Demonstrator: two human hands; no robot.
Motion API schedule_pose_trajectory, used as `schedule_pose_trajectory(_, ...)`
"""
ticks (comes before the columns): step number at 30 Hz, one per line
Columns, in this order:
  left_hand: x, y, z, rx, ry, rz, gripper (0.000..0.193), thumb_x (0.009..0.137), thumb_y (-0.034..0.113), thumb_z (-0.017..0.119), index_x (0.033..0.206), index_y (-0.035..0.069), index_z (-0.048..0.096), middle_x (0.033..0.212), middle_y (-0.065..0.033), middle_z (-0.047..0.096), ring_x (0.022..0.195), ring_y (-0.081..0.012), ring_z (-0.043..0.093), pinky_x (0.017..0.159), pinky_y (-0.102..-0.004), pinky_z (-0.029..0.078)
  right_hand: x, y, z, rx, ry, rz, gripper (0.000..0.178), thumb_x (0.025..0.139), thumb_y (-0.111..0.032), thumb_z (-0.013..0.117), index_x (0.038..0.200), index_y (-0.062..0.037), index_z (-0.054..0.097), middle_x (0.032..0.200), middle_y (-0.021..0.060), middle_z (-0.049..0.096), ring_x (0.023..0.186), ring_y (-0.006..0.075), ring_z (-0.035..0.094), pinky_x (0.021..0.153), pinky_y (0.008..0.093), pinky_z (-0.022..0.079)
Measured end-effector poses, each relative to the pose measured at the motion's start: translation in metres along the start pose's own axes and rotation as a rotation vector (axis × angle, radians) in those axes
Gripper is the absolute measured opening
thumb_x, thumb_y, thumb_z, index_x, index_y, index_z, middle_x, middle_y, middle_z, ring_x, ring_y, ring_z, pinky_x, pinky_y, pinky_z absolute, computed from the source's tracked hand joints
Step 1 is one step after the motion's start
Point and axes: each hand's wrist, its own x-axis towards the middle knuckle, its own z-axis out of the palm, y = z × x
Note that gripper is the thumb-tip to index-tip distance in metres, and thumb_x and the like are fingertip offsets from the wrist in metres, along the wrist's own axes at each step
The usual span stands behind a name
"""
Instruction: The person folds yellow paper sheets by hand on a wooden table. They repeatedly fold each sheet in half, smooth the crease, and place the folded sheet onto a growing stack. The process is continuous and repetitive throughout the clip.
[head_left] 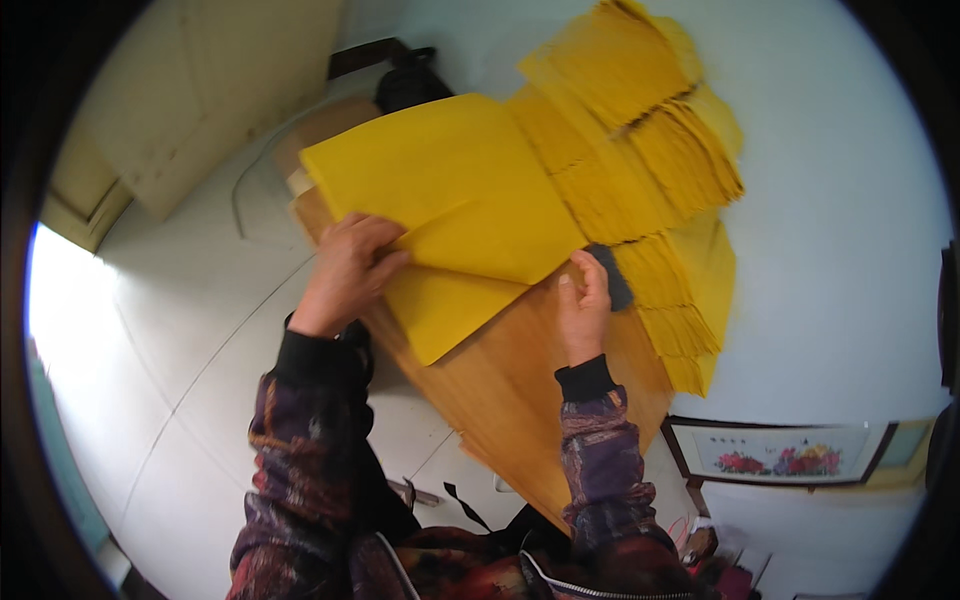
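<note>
The head view looks down on a wooden table (520, 400) where a person works yellow paper with both hands. The left hand (350, 272) lies palm-down on a large yellow sheet (450, 190), its fingers spread and curled over the folded edge, pressing rather than pinching; just under its fingertips a lower flap of the same yellow paper (440, 310) juts out toward the person. The right hand (582, 305) is closed around a small dark block (612, 278), thumb on the near side and fingers wrapped over the top, and the block touches the sheet's right corner where it meets the table.

Beyond the right hand's fingertips, and running away to its right, lie fanned rows of yellow paper strips (650, 170), overlapping like shingles; the large sheet covers their near ends. Well beyond the left hand sits a dark object (410, 85) against the wall, too shadowed to identify. Below and to the right of the right forearm a framed flower picture (780, 455) leans on the floor.

By the look of it, the fold is being creased: one hand pins the sheet while the other brings the block to its edge. A clean crease would call for steady downward pressure from the left hand and an even stroke of the block along the fold, without dragging the strips beneath.
</note>
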Motion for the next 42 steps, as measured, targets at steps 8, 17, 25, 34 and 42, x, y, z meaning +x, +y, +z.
schedule_pose_trajectory(8,0.001,0.004,0.005,0.074,0.050,0.010,0.018,0.079,0.010,0.068,0.094,0.000,0.065,0.092,-0.0132,0.066,0.095,-0.0335,0.058,0.082,-0.0415,0.046,-0.005,0.063,-0.030,-0.794,-0.092,0.149,0.046,0.092,-0.024,0.060,0.132,-0.0040,0.052,0.144,0.0110,0.042,0.131,0.0366,0.037,0.105,0.0555,0.031)
schedule_pose_trajectory(17,-0.002,-0.007,0.007,0.120,0.033,0.030,0.018,0.080,0.007,0.069,0.095,-0.001,0.065,0.092,-0.0136,0.066,0.095,-0.0322,0.059,0.081,-0.0385,0.048,0.000,0.038,-0.052,-0.587,0.024,-0.051,0.028,0.088,-0.018,0.062,0.113,-0.0048,0.064,0.121,0.0167,0.059,0.114,0.0373,0.053,0.099,0.0453,0.041)
schedule_pose_trajectory(25,-0.002,-0.001,0.005,0.053,0.018,-0.048,0.017,0.081,0.009,0.068,0.095,0.000,0.066,0.087,-0.0131,0.066,0.092,-0.0322,0.058,0.081,-0.0392,0.047,-0.033,-0.076,0.013,-0.230,-0.385,-0.509,0.031,0.076,0.003,0.069,0.106,-0.0019,0.064,0.114,0.0122,0.062,0.107,0.0325,0.055,0.092,0.0399,0.046)
schedule_pose_trajectory(34,-0.001,-0.001,0.004,0.096,-0.001,-0.048,0.018,0.082,0.007,0.068,0.097,-0.001,0.066,0.093,-0.0141,0.067,0.093,-0.0322,0.058,0.082,-0.0398,0.047,-0.020,-0.065,0.013,-0.080,-0.413,-0.500,0.018,0.076,0.003,0.070,0.093,-0.0027,0.065,0.104,0.0100,0.064,0.096,0.0307,0.059,0.082,0.0379,0.050)
schedule_pose_trajectory(42,0.000,-0.001,0.004,0.106,0.018,-0.003,0.019,0.081,0.010,0.067,0.097,0.000,0.066,0.093,-0.0135,0.067,0.094,-0.0331,0.057,0.084,-0.0403,0.046,-0.007,-0.066,0.014,0.162,-0.490,-0.281,0.014,0.077,0.007,0.066,0.085,-0.0022,0.060,0.098,0.0115,0.064,0.091,0.0307,0.060,0.077,0.0349,0.049)
